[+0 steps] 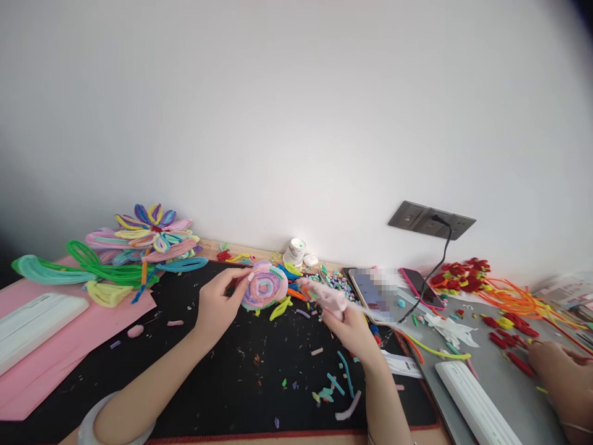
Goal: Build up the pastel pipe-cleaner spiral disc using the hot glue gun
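My left hand (225, 301) pinches the edge of a round spiral coil of fuzzy pipe cleaner (265, 285), in pink and purple with touches of green and blue. To its right, my right hand (345, 321) is closed around a pale pink tool, blurred, that looks like a hot glue gun (328, 296). The tool's front end points left toward the coil, apart from it. A pale, translucent length trails from its rear. Yellow pipe-cleaner loops (280, 308) lie just below and behind the coil on the black mat (222, 383).
At the left, a big pipe-cleaner flower (155, 230) and green leaves rest by pink paper (111, 334). Cut scraps (333, 386) litter the mat. A paper cup (295, 252), tablet (370, 290) and phone (421, 287) stand behind. A black cord (445, 253) hangs from the socket. Another person's hand (556, 368) is at right.
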`<state>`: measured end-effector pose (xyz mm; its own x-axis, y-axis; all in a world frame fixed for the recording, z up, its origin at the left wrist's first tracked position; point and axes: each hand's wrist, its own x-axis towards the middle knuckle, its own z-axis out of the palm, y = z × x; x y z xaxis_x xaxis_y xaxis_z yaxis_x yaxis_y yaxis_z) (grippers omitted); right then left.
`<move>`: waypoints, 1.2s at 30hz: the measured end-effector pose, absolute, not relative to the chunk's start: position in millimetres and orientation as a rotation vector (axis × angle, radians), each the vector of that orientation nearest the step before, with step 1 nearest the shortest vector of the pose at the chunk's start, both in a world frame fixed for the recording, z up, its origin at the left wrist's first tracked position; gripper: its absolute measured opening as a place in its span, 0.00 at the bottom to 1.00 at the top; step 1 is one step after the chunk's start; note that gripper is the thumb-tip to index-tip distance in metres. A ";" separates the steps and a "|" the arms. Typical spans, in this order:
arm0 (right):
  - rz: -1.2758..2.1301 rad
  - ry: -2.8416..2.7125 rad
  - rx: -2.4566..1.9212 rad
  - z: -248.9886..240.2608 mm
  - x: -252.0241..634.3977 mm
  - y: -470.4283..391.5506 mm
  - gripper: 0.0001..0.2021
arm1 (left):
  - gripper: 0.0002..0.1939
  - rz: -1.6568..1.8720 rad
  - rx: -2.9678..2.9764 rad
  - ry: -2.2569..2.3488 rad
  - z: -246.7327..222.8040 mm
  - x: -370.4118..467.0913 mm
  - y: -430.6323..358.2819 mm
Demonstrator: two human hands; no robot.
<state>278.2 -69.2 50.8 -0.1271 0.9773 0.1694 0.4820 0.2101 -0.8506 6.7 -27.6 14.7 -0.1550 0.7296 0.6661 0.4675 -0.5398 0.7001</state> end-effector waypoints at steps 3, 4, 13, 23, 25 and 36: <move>1.075 -1.469 -1.254 41.5 274.9 -67.8 0.12 | 0.08 1.722 2.049 1.326 16.8 11.3 -31.5; 1.130 -1.428 -1.209 39.0 271.8 -68.0 0.14 | 0.07 1.710 2.096 1.301 17.9 13.1 -33.1; 1.269 -1.431 -1.117 35.3 256.5 -72.0 0.15 | 0.08 1.702 2.259 1.163 21.8 20.7 -40.3; 1.295 -1.433 -1.089 26.1 259.0 -69.8 0.13 | 0.08 1.708 2.296 1.124 19.2 22.1 -41.0; 1.287 -1.439 -1.101 26.5 258.8 -69.5 0.13 | 0.08 1.714 2.304 1.121 20.1 22.4 -41.2; 1.258 -1.477 -1.152 31.3 257.5 -70.9 0.13 | 0.09 1.683 2.271 1.112 21.5 22.6 -42.0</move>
<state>257.5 -70.9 31.3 -0.2070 0.9775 0.0415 0.1142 0.0663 -0.9912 22.6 -42.0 21.5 0.1202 0.6033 0.7884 0.4882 -0.7275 0.4822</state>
